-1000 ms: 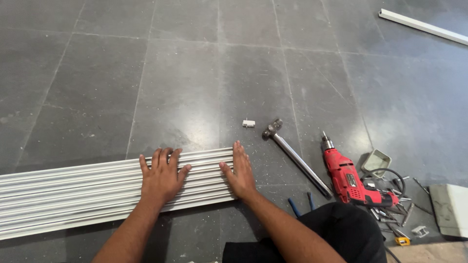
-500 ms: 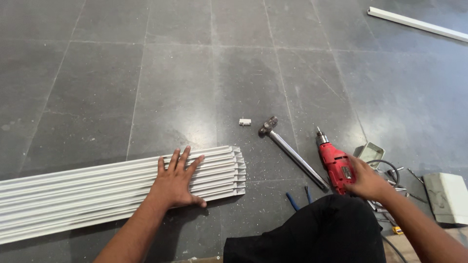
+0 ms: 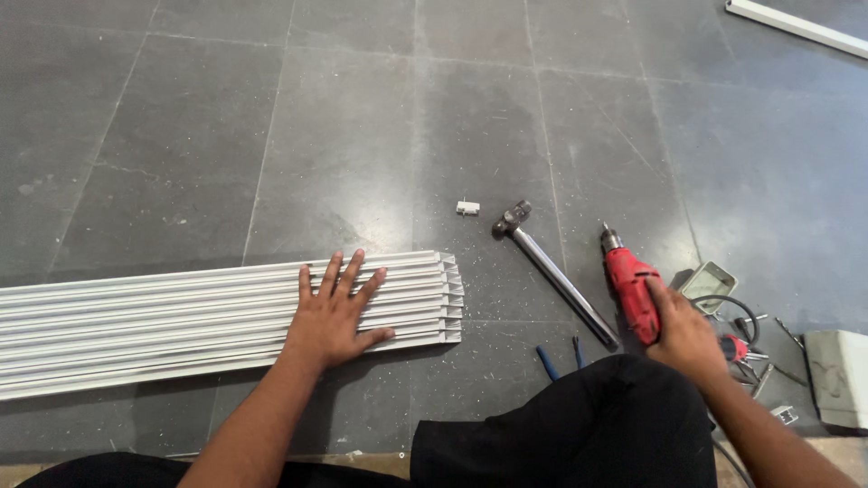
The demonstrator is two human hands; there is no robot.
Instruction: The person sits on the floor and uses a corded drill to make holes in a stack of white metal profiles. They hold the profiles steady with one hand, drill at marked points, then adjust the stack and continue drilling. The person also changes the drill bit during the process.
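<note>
A bundle of several long white plastic channel strips [image 3: 181,316] lies flat on the grey tiled floor, ends toward the right. My left hand [image 3: 333,312] rests palm down on the strips near their right ends, fingers spread. My right hand [image 3: 683,334] is on the handle of a red power drill [image 3: 631,285] that lies on the floor with its chuck pointing away from me. The fingers wrap around the drill's grip.
A metal-handled hammer [image 3: 551,271] lies between the strips and the drill. A small white clip [image 3: 467,208] sits beyond it. Blue-handled pliers [image 3: 547,361], a small grey box [image 3: 708,285], cables, small parts and a white box [image 3: 836,375] lie at right. Another white strip [image 3: 796,27] is far right.
My right hand left the strips, swung right and took hold of the drill's handle. The left hand slid slightly along the strips and stays flat on them.
</note>
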